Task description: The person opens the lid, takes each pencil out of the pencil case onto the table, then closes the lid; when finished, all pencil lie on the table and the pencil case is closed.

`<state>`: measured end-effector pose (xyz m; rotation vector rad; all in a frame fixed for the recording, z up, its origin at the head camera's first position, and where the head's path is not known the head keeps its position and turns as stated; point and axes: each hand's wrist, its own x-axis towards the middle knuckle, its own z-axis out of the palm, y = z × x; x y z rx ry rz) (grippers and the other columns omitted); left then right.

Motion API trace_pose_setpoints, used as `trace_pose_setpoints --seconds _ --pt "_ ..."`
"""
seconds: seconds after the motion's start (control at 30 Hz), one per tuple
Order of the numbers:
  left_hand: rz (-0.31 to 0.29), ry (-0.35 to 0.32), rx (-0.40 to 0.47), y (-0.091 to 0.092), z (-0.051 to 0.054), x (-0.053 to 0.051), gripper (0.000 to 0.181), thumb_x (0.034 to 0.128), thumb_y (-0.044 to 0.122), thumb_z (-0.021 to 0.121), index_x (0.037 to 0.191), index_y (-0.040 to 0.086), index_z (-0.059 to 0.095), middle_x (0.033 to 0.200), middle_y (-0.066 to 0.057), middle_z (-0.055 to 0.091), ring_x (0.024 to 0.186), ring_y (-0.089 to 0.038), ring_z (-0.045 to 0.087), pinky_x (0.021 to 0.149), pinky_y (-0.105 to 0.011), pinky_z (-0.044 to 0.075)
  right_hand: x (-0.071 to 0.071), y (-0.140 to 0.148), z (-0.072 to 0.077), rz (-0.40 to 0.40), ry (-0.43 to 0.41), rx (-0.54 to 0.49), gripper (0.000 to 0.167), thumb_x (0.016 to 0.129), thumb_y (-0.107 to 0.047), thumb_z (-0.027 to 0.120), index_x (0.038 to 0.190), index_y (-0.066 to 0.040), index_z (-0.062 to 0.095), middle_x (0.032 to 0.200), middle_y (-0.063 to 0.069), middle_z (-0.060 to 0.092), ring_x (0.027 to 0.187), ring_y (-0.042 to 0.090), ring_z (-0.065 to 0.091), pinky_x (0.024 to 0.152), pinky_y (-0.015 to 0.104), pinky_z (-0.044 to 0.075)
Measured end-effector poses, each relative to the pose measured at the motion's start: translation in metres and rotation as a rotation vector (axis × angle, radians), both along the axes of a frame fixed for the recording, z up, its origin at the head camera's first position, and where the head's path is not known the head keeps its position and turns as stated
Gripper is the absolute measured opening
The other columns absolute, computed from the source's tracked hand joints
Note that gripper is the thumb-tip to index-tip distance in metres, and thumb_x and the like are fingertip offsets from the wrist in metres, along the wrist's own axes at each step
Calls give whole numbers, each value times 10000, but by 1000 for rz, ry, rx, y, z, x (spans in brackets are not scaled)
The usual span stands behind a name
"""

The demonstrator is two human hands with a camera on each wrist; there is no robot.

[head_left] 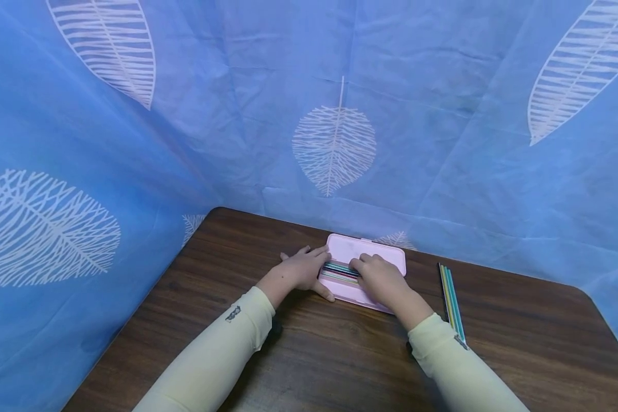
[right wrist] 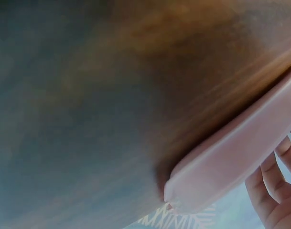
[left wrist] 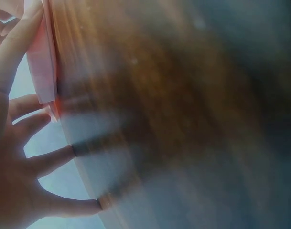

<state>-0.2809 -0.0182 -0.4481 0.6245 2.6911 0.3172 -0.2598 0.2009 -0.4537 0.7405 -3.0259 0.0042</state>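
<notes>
An open pink case [head_left: 346,290] lies on the table, several coloured pencils [head_left: 337,271] lengthwise inside it. At its left end is my left hand [head_left: 302,272], fingers spread and thumb by the near corner; the left wrist view shows the spread fingers [left wrist: 52,161] beside the pink case [left wrist: 41,71]. My right hand [head_left: 383,281] reaches over the right part, its bent fingers around the pencils' right ends; the fingertips are partly hidden. In the right wrist view, the right hand [right wrist: 279,195] shows bent fingers behind the case's side [right wrist: 231,167].
Several more pencils [head_left: 450,297] lie on the dark wooden table [head_left: 329,355], right of the case and beside my right forearm. A blue curtain [head_left: 247,131] with white leaf shapes hangs behind and to the left of the table.
</notes>
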Motion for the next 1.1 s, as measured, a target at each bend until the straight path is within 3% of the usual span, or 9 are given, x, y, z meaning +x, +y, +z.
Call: trace_pose_setpoints --seconds 0.4,0.8,1.1 --pt "7 2 -11 2 -6 4 1097 796 737 810 1673 251 363 1816 57 208 1675 -382 232 1187 -849 278 8 -1 -6 -9 18 41 217 1012 -113 707 1217 -177 727 1032 92 715 903 303 697 776 514 628" --pt "-1 22 -9 3 -6 4 1096 797 747 803 1669 240 375 1810 58 230 1668 -386 251 1170 -854 301 10 -6 1 -15 -42 108 313 1011 -3 657 1288 -148 664 1142 162 715 1027 348 702 807 563 628" --pt "13 34 -5 2 0 1 1093 790 737 816 1661 235 388 1806 56 243 1664 -393 257 1166 -857 302 9 -9 14 -34 -8 114 278 1014 -11 653 1268 -120 682 1098 175 716 1003 361 712 738 560 631"
